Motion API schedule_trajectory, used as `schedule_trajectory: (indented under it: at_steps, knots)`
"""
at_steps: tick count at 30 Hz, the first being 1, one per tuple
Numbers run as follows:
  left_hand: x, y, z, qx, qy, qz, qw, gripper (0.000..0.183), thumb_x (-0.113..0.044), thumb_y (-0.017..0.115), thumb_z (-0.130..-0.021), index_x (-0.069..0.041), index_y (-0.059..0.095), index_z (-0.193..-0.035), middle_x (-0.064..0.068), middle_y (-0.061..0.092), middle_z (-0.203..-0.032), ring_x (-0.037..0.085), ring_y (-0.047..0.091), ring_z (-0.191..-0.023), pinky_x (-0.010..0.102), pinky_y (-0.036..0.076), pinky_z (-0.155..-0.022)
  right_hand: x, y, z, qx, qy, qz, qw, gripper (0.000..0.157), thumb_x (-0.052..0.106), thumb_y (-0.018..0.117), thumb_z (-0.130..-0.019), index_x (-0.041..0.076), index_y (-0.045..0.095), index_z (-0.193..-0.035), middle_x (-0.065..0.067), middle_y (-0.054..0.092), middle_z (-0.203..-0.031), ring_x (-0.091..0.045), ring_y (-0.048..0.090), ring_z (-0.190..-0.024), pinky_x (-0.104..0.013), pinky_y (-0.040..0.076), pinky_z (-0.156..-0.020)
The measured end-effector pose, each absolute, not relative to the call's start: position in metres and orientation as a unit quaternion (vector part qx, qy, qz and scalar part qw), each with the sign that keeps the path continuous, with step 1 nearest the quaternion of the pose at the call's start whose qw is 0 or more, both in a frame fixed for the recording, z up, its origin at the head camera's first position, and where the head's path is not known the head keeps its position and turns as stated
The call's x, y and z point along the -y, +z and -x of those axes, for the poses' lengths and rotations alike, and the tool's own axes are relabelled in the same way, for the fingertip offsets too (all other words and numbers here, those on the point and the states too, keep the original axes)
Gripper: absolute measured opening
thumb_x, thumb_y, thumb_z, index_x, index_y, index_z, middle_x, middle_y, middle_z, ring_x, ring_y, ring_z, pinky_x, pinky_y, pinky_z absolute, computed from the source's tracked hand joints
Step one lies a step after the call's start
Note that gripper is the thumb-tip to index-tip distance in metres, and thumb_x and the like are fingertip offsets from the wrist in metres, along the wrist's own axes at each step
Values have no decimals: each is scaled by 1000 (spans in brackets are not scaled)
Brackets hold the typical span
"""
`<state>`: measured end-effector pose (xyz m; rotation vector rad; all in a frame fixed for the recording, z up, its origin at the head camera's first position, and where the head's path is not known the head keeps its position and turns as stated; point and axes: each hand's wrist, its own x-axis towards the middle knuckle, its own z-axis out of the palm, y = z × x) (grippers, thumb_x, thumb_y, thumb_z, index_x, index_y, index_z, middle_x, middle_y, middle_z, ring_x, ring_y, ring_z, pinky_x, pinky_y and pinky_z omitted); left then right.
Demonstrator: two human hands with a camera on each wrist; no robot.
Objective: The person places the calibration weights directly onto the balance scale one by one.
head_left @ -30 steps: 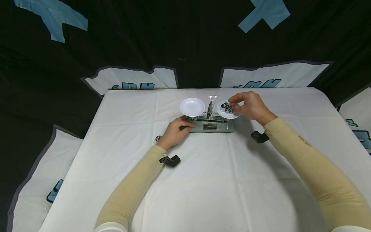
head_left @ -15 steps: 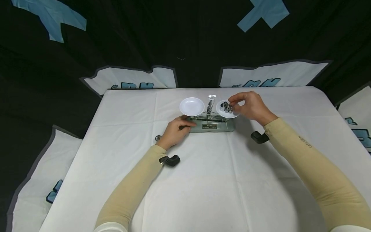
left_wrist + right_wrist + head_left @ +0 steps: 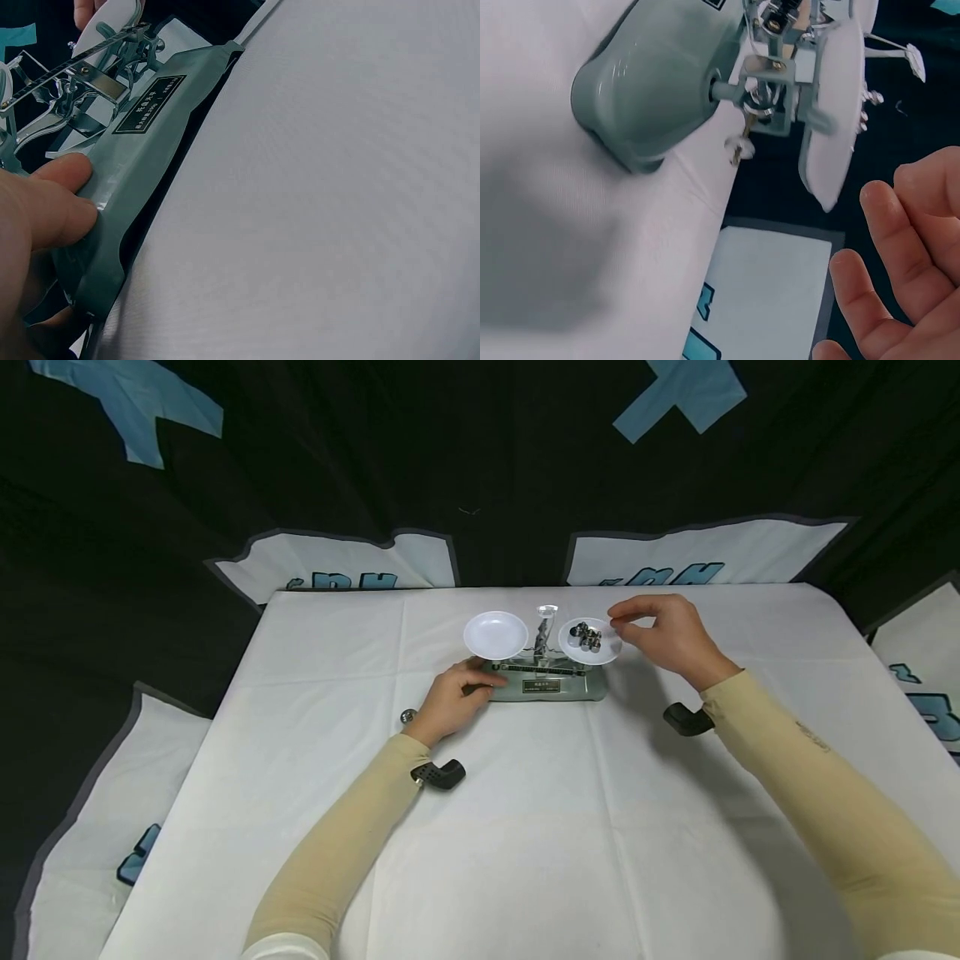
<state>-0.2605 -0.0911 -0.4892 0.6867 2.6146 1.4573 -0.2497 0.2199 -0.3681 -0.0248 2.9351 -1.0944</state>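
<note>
A balance scale with a grey-green base [image 3: 542, 687] stands near the table's far side. My left hand [image 3: 453, 699] grips the base's left end; in the left wrist view, fingers [image 3: 71, 217] lie on its top while others reach around its end. The scale's left pan [image 3: 496, 635] is white and bare. Several small shiny metal weights [image 3: 586, 637] sit clustered in the white right pan [image 3: 612, 652]. Just off that pan's right edge is my right hand [image 3: 667, 635], fingers loosely bent. The right wrist view shows relaxed fingers [image 3: 885, 217] apart from the tilted-looking pan [image 3: 838, 112], holding nothing.
A small round metal piece [image 3: 407, 716] lies on the white tablecloth [image 3: 510, 843], beside my left wrist. A clear upright part [image 3: 547, 614] rises between the pans. Beyond the table's far edge hangs a black curtain [image 3: 510, 460].
My right hand has let go of the weights in the right pan and drawn back to the right. The left hand has stayed on the base.
</note>
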Motion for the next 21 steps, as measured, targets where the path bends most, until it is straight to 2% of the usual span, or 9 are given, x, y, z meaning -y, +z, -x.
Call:
schedule_trajectory:
  at_steps: [6, 16, 19, 21]
  knots:
    - [93, -489, 261, -853, 472, -218, 38, 24, -7, 60, -95, -7, 79, -109, 15, 54, -152, 31, 39, -151, 48, 31, -126, -232, -362, 243, -931, -366, 1, -18, 30, 16, 62, -100, 5, 70, -127, -18, 66, -135, -33, 50, -135, -56, 46, -107]
    - [92, -489, 262, -854, 470, -222, 34, 24, -7, 61, -94, -9, 80, -109, 14, 57, -149, 31, 40, -151, 48, 32, -126, -257, -367, 226, -930, -365, 5, -41, 29, 19, 61, -100, 4, 70, -124, -20, 69, -129, -31, 54, -128, -45, 45, -96]
    - [92, -489, 261, -850, 475, -222, 34, 23, -6, 62, -93, -8, 80, -108, 15, 58, -149, 32, 40, -151, 49, 32, -126, -265, -372, 219, -932, -360, 7, -44, 29, 19, 62, -100, 4, 70, -124, -21, 69, -128, -27, 56, -122, -42, 45, -92]
    - [92, -489, 260, -849, 478, -224, 34, 23, -6, 62, -93, -7, 80, -108, 16, 57, -149, 33, 40, -151, 49, 32, -126, -270, -377, 214, -933, -357, 7, -46, 29, 19, 63, -100, 4, 70, -124, -21, 70, -127, -18, 56, -116, -39, 46, -90]
